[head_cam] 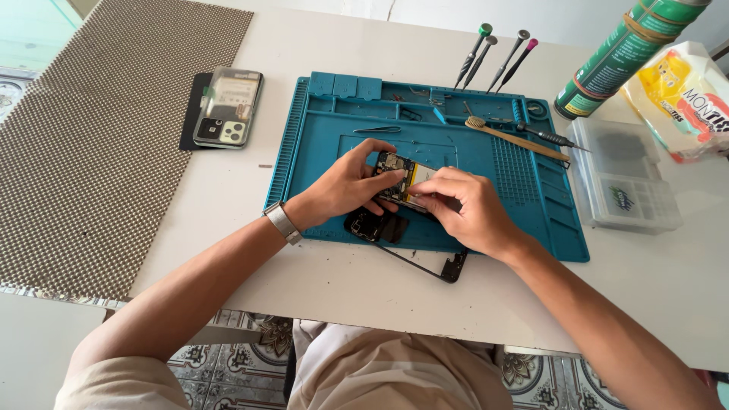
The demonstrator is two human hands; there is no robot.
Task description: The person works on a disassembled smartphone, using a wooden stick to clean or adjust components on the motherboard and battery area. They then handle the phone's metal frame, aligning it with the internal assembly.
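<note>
Here, at the centre of the frame, both hands meet over a blue repair mat (pixel 319 152). The left hand (pixel 345 186), fingers curled, grips an opened phone (pixel 401 176) by its left edge, holding it tilted above the mat. The right hand (pixel 467 209) pinches closed against the phone's lower right edge. A black phone frame (pixel 425 262) lies just below the hands. Screwdrivers (pixel 497 57) stand upper right.
</note>
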